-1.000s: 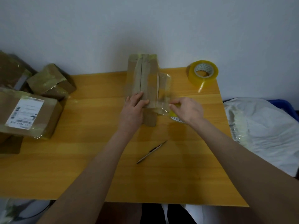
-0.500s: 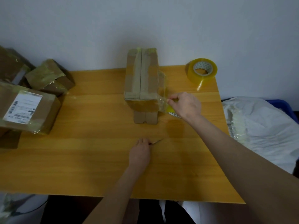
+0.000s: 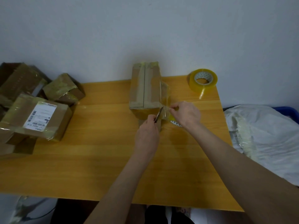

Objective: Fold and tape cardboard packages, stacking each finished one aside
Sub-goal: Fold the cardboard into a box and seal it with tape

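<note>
Left hand (image 3: pixel 146 135) grips a pen (image 3: pixel 158 114), its tip at the tape (image 3: pixel 165 101) that the right hand (image 3: pixel 186 113) pinches taut off the box (image 3: pixel 145 88) far on the worktop (image 3: pixel 97 159). Cut looks pending; then stacking with packages (image 3: pixel 37 117) left.

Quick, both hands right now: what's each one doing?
Left hand: grips the pen, tip against the tape strip.
Right hand: pinches the tape strip.

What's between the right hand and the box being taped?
Head view: a stretched strip of clear tape spans box to right hand; a slim tool in the left hand meets it.
</note>
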Motion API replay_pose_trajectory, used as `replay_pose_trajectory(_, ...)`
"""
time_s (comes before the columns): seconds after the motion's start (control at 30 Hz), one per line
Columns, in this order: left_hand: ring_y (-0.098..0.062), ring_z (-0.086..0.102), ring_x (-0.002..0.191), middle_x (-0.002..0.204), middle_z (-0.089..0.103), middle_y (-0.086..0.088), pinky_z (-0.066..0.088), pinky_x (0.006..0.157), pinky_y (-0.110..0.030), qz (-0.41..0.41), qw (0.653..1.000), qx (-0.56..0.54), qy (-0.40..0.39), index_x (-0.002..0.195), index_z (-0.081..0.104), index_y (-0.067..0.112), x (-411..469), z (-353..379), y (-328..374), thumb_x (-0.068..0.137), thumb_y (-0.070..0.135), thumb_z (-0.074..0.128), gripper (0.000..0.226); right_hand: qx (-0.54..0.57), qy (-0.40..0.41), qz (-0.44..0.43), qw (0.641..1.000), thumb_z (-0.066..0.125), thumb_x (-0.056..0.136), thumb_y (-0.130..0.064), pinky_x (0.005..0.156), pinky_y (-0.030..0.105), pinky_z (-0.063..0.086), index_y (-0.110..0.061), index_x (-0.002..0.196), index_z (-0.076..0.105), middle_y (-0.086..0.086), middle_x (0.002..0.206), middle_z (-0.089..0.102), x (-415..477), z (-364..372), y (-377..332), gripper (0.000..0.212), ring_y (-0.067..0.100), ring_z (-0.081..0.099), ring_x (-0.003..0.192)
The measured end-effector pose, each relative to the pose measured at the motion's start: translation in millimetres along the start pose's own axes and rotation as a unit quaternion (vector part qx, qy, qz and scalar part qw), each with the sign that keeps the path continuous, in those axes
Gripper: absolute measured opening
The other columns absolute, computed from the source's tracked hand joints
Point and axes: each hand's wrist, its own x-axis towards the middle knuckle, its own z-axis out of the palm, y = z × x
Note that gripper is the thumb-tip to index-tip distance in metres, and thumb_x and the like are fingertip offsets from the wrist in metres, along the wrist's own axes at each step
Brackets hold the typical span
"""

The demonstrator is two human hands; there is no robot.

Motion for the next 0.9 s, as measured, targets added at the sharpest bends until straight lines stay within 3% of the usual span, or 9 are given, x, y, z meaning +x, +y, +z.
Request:
replay_pose_trajectory(0.1, -0.029, 0.057, 0.085, 0.094, 0.061, -0.009, 0.033, 0.062, -0.032, -0.014, 0.998, 0.047, -0.026, 0.128, 0.046, 0.015, 6, -2, 7, 0.099, 0.011, 0.037, 0.031, -0.006, -0.001, 0.0, 1.0, 0.048, 0.097, -0.045, 0.067, 0.028, 0.042, -0.038, 0.115, 0.067, 0.0, 0.109, 0.068, -2, -1, -2, 0.027, 0.024, 0.062, 0.099)
replay_pose_trajectory(0.33, -0.021, 0.047, 0.067, 0.076, 0.05, -0.004, 0.032, 0.055, -0.03, 0.013, 0.988, 0.15, -0.045, 0.118, 0.048, 0.013, 14, -8, 14, 0.097, 0.005, 0.036, 0.026, -0.063, 0.01, -0.02, 0.998, 0.046, 0.098, -0.041, 0.065, 0.029, 0.043, -0.038, 0.11, 0.069, -0.002, 0.106, 0.069, -8, -8, -10, 0.026, 0.023, 0.063, 0.098)
replay_pose_trajectory(0.43, -0.021, 0.045, 0.071, 0.079, 0.046, -0.005, 0.037, 0.059, -0.032, 0.009, 0.982, 0.178, -0.057, 0.118, 0.048, 0.013, 18, -14, 22, 0.096, 0.002, 0.035, 0.028, -0.089, 0.021, -0.024, 0.996, 0.045, 0.097, -0.037, 0.062, 0.03, 0.044, -0.038, 0.102, 0.071, -0.001, 0.098, 0.07, -8, -8, -14, 0.026, 0.024, 0.064, 0.092)
replay_pose_trajectory(0.63, -0.026, 0.058, 0.089, 0.103, 0.063, -0.01, 0.042, 0.066, -0.032, -0.002, 0.975, 0.208, -0.083, 0.118, 0.055, 0.015, 24, -16, 24, 0.095, 0.002, 0.039, 0.031, -0.096, 0.04, -0.041, 0.994, 0.045, 0.096, -0.031, 0.058, 0.029, 0.038, -0.032, 0.092, 0.072, 0.001, 0.093, 0.069, -10, -3, -18, 0.027, 0.026, 0.064, 0.086)
replay_pose_trajectory(0.77, -0.027, 0.057, 0.082, 0.099, 0.064, -0.01, 0.041, 0.063, -0.032, 0.001, 0.97, 0.221, -0.099, 0.106, 0.054, 0.013, 23, -10, 10, 0.096, 0.004, 0.037, 0.022, -0.054, 0.06, -0.025, 0.996, 0.045, 0.097, -0.036, 0.059, 0.027, 0.039, -0.032, 0.096, 0.073, -0.001, 0.093, 0.07, -12, -6, -14, 0.028, 0.023, 0.061, 0.08)
replay_pose_trajectory(0.83, -0.024, 0.05, 0.07, 0.094, 0.063, -0.009, 0.039, 0.059, -0.032, 0.006, 0.966, 0.236, -0.11, 0.099, 0.05, 0.011, 17, -2, -6, 0.094, 0.001, 0.039, 0.016, 0.042, 0.062, 0.01, 0.997, 0.049, 0.096, -0.037, 0.054, 0.023, 0.038, -0.032, 0.1, 0.074, -0.002, 0.089, 0.071, -10, -6, -4, 0.026, 0.019, 0.057, 0.072)
replay_pose_trajectory(0.9, -0.025, 0.053, 0.069, 0.094, 0.06, -0.007, 0.039, 0.056, -0.032, 0.018, 0.963, 0.243, -0.111, 0.116, 0.048, 0.01, 8, 11, -24, 0.092, -0.002, 0.04, 0.028, 0.14, 0.071, 0.047, 0.987, 0.052, 0.094, -0.038, 0.048, 0.021, 0.036, -0.032, 0.103, 0.074, -0.004, 0.088, 0.072, -8, -4, 4, 0.024, 0.016, 0.059, 0.071)
